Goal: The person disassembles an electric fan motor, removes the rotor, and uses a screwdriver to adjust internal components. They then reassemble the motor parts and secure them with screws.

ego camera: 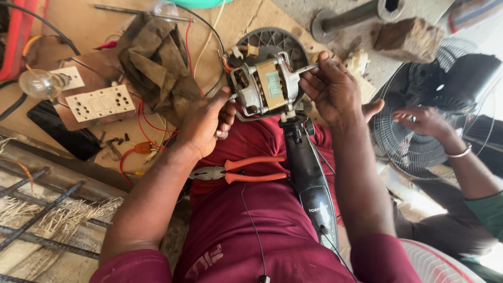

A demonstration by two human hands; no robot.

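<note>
Daylight is pouring in from my right, washing out the fan guard [419, 141] and the lower right corner, while my lap is sitting in softer shade and the wide lens is bending the edges.

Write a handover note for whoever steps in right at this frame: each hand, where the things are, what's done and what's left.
Left hand: grips the left side of the fan motor. Right hand: holds the motor's right side, fingers at the shaft.
Motor sits bare atop the black fan neck, which lies along the lap; its rear cover is behind it.
Orange-handled pliers rest on the lap, untouched.
Socket board and bulb lie on the bench at left.
Another person's hand is on a fan grille at right.
Done: motor exposed. Left: motor not yet enclosed.
</note>
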